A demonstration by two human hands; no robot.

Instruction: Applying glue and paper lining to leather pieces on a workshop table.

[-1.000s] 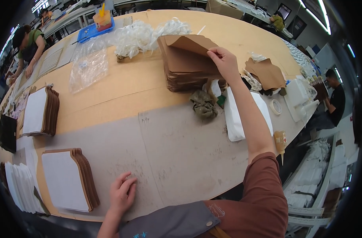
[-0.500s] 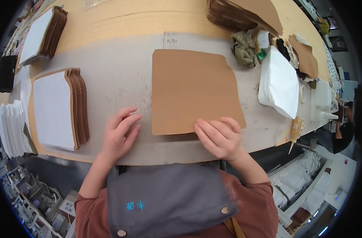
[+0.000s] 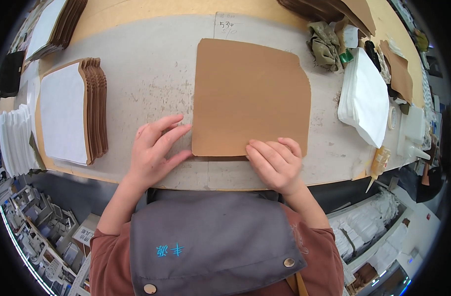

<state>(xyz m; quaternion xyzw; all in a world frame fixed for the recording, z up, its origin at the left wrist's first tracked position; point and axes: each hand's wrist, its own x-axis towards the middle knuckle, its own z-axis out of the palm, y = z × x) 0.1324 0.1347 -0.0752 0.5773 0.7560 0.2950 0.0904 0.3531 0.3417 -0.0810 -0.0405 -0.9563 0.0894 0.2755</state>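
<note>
A flat brown panel (image 3: 250,96) with a wavy right edge lies on the worktable in front of me, its near edge slightly raised over a dark gap. My right hand (image 3: 277,163) pinches that near edge, right of its middle, with the thumb hidden underneath. At the near left corner is my left hand (image 3: 158,148), its fingers apart and holding nothing. The tips of its thumb and forefinger come right up to the panel's left edge; whether they touch it I cannot tell.
Stacks of brown pieces with white faces (image 3: 65,116) stand on the left, beside folded white pieces (image 3: 18,140). On the right lie a white stack (image 3: 366,96), a crumpled olive cloth (image 3: 325,47) and a glue bottle (image 3: 380,163) with a pointed nozzle. Another brown stack (image 3: 329,10) sits far right.
My left hand has moved right, up to the panel's near left corner. My right hand keeps its pinch on the near edge. The whole view has shifted a little.
</note>
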